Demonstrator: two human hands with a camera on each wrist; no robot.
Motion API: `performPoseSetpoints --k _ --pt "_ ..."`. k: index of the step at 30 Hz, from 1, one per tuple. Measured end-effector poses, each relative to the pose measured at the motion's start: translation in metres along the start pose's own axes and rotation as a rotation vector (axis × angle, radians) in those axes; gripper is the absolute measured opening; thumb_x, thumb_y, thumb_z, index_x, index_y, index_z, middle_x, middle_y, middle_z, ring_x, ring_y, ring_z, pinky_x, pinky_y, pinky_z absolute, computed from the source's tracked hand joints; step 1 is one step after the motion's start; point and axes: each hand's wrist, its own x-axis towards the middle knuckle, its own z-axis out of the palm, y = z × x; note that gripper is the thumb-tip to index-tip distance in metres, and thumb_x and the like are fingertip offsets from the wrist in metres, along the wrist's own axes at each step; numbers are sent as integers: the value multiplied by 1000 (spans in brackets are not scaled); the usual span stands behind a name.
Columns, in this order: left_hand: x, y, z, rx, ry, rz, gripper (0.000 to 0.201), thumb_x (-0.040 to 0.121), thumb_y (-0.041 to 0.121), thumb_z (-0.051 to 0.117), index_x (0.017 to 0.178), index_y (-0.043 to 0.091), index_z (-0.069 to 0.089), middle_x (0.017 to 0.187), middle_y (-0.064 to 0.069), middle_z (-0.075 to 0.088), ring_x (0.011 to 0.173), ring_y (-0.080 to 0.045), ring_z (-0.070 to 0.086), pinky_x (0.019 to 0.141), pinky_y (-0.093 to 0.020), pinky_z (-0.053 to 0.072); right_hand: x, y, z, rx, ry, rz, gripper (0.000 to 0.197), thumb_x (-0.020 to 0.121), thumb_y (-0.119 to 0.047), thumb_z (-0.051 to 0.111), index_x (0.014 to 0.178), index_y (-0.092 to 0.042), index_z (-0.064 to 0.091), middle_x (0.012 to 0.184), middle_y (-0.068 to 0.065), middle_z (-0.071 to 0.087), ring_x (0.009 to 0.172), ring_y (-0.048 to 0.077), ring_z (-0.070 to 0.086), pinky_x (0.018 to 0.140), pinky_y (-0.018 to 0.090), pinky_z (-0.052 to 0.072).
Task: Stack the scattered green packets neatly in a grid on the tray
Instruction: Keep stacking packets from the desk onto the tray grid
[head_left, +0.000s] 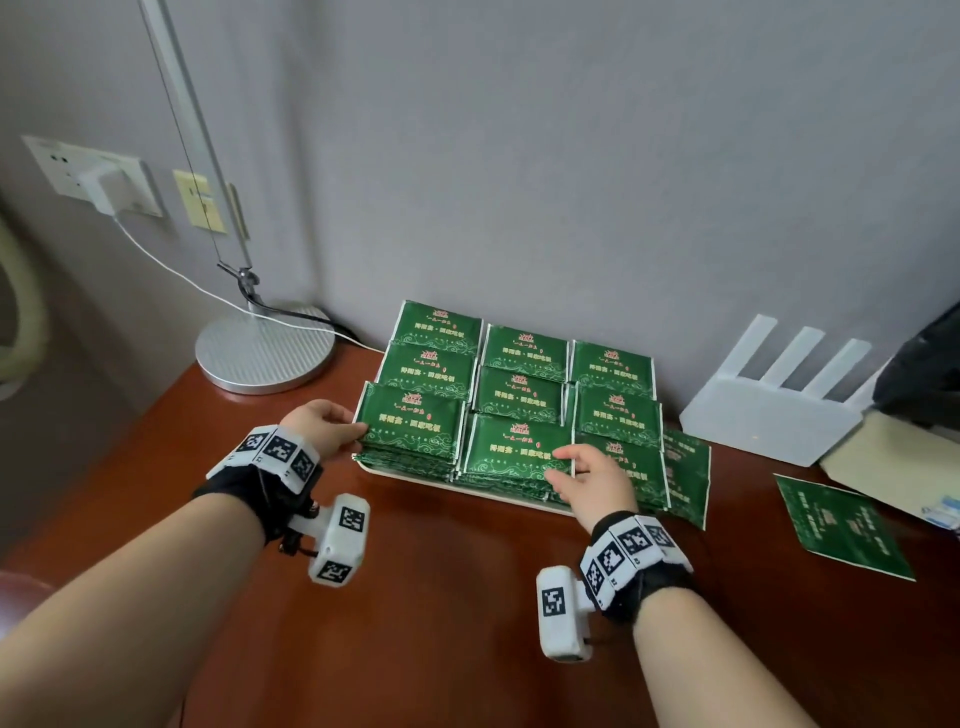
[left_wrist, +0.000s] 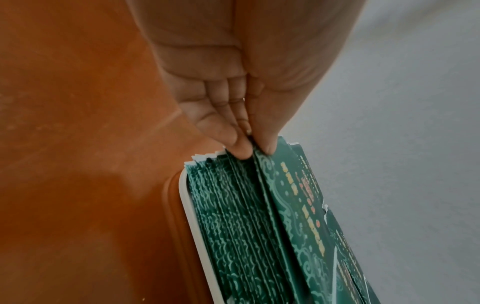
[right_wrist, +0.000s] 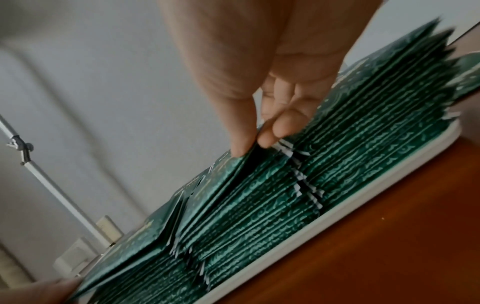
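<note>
**Squaring up the front stacks**

Left hand (head_left: 324, 423) pinches the front-left stack's (head_left: 410, 431) top packets, right hand (head_left: 587, 478) pinches the middle stack's (head_left: 511, 449), all on the tray (head_left: 498, 498). I'd nudge edges flush gently; two stray packets (head_left: 841, 525) wait on the desk (head_left: 441, 623).

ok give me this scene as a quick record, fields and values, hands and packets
left hand: pinches top packets of the front-left stack
right hand: pinches top packets of the front-middle stack
tray: white, holds packet stacks in a grid
loose packets: one flat on the desk right of the tray, another against the tray's right side
behind: lamp base, router
</note>
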Motion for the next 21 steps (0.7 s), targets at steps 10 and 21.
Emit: performPoseSetpoints --k 10,21 --pt "-8 8 9 112 -7 -26 20 86 5 63 72 9 48 62 -8 57 26 1 48 29 -10 37 1 -9 -1 -216 -21 -10 29 91 -31 54 119 -24 53 125 2 49 99 19 55 75 23 40" --pt "7 12 9 173 23 -57 19 86 5 62 72 8 49 50 -6 58 25 -1 48 30 -11 37 3 -9 2 -339 -52 -13 44 83 -46 60 121 -28 47 124 -2 43 76 13 50 63 22 38"
